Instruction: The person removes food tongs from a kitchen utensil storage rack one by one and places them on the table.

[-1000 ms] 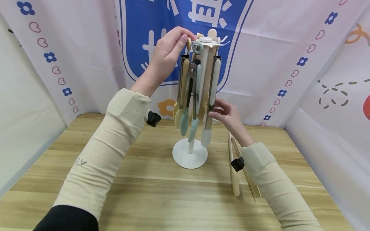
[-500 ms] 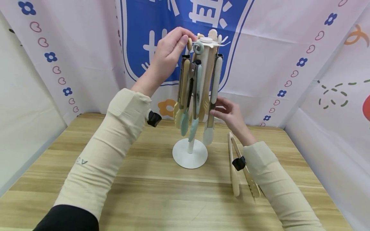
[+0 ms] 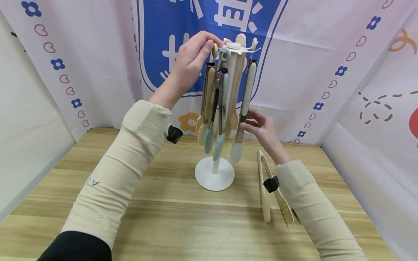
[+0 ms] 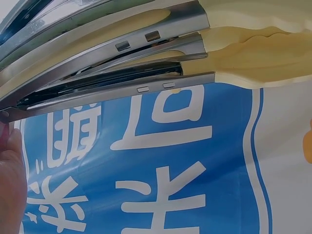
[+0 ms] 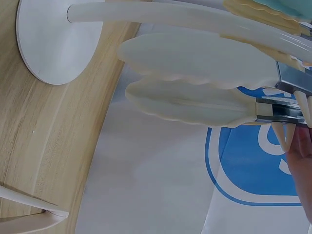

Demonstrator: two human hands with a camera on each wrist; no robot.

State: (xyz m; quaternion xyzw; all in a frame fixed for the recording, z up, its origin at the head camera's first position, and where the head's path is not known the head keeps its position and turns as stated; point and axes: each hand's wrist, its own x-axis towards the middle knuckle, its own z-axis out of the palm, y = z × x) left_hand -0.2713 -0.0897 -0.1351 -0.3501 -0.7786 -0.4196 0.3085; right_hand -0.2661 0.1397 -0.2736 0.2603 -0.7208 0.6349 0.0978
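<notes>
A white utensil stand (image 3: 214,174) holds several hanging tongs. My left hand (image 3: 191,59) grips the stand's top rim beside the yellow tongs (image 3: 210,95); its fingertips are partly hidden. Pale green tongs (image 3: 219,145) hang in front. On the right side, my right hand (image 3: 261,128) pinches white-tipped tongs (image 3: 236,153) with thumb and fingers at their metal part, and they lean outward at the top. Their two scalloped white heads (image 5: 190,102) show apart in the right wrist view. In the left wrist view, the yellow heads (image 4: 268,53) fill the upper right.
Beige tongs (image 3: 265,203) lie spread on the wooden table (image 3: 163,217), just left of my right forearm. A beige slotted utensil (image 3: 233,116) hangs at the back of the stand. Behind it hangs a printed curtain (image 3: 294,72).
My right hand has moved slightly right, and the top of the white-tipped tongs has shifted right, away from the stand's pole. The left hand stays almost still at the rim.
</notes>
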